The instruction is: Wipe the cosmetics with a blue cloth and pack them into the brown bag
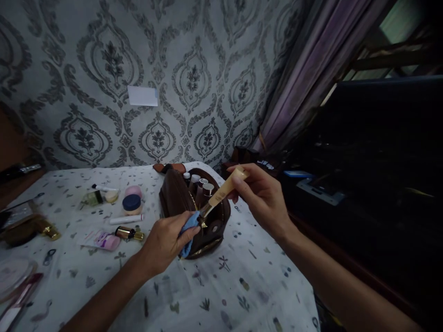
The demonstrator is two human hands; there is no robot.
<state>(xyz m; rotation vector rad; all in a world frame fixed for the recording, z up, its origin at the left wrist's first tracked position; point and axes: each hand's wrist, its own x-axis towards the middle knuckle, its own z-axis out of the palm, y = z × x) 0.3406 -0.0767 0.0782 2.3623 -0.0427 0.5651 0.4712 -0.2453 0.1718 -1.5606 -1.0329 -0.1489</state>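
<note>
Grey damask wallpaper backs the white printed surface. Mid-frame, my right fingers pinch a slim pale-yellow plastic tube, likely light, squeezable, best held there by its flat end; my left fingers clasp blue cloth at its tip. Beneath, an open brown leathery bag holds capped bottles.

White cloth-covered counter, printed with small plants, carried open dark-brown zippered bag; to its left lay round dark-blue-lidded jar, white-and-pink squeeze tube, black-and-gold bottle, slim white tube.
</note>
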